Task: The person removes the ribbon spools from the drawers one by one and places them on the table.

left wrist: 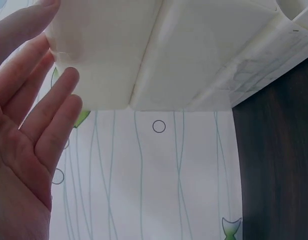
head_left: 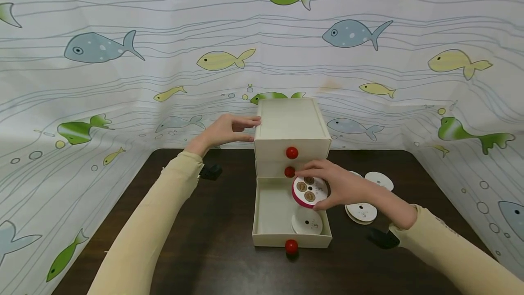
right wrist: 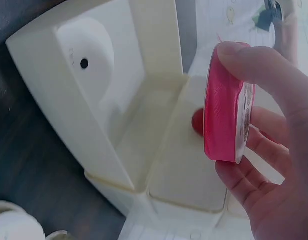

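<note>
A small cream drawer cabinet with red knobs stands mid-table, its bottom drawer pulled out. My right hand pinches a spool of pink ribbon by its rim, over the drawer's right side. In the right wrist view, the thumb is on one edge of the ribbon spool and fingers on the opposite edge. A white-faced spool lies flat in the drawer's front right corner. My left hand rests with extended fingertips at the cabinet's upper left side; its palm shows in the left wrist view.
Several white-faced spools lie on the dark table right of the cabinet, partly behind my right forearm. A fish-patterned sheet rises behind and at both sides. The drawer's red knob juts toward me.
</note>
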{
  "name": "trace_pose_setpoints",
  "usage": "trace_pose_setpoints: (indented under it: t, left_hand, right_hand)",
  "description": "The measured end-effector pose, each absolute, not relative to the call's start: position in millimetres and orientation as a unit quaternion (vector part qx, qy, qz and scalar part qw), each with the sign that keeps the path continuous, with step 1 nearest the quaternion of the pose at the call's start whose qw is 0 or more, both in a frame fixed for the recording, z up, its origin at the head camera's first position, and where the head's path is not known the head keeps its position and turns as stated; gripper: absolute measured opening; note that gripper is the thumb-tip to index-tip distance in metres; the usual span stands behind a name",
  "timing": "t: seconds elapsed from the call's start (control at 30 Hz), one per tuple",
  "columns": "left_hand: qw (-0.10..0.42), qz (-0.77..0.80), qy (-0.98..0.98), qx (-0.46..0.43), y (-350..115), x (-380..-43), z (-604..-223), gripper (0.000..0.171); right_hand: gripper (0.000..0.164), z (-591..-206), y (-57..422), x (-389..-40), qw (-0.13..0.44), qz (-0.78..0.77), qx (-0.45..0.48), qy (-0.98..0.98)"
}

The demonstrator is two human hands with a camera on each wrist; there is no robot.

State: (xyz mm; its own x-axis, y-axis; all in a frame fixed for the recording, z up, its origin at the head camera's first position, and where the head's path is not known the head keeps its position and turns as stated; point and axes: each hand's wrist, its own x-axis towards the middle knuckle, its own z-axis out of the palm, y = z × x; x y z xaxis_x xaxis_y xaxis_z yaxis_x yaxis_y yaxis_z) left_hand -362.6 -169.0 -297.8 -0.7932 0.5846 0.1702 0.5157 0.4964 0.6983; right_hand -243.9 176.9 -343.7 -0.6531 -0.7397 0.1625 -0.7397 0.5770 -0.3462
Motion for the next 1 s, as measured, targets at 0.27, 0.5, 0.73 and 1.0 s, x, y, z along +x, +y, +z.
trace_pose_setpoints:
  t: [0.27, 0.5, 0.73, 1.0]
  left_hand:
    - [0.055, 0.405, 0.855, 0.319, -168.6, -361.2, -297.7, 0.054]
    - [0.045, 0.403, 0.855, 0.325, -169.7, -360.2, -297.4, 0.053]
    - [0.048, 0.399, 0.858, 0.321, -167.7, -360.5, -297.3, 0.053]
    - [0.052, 0.392, 0.861, 0.32, -167.8, -358.7, -296.0, 0.054]
  right_hand:
    - [0.076, -337.4, 202.1, -240.0, 0.012, 0.203, 0.368, -0.907]
    - [0.076, -336.1, 227.1, -240.3, 0.035, 0.197, 0.339, -0.919]
    - [0.078, -336.5, 249.0, -238.5, 0.065, 0.164, 0.321, -0.93]
    - [0.08, -338.7, 265.6, -239.1, 0.101, 0.162, 0.314, -0.93]
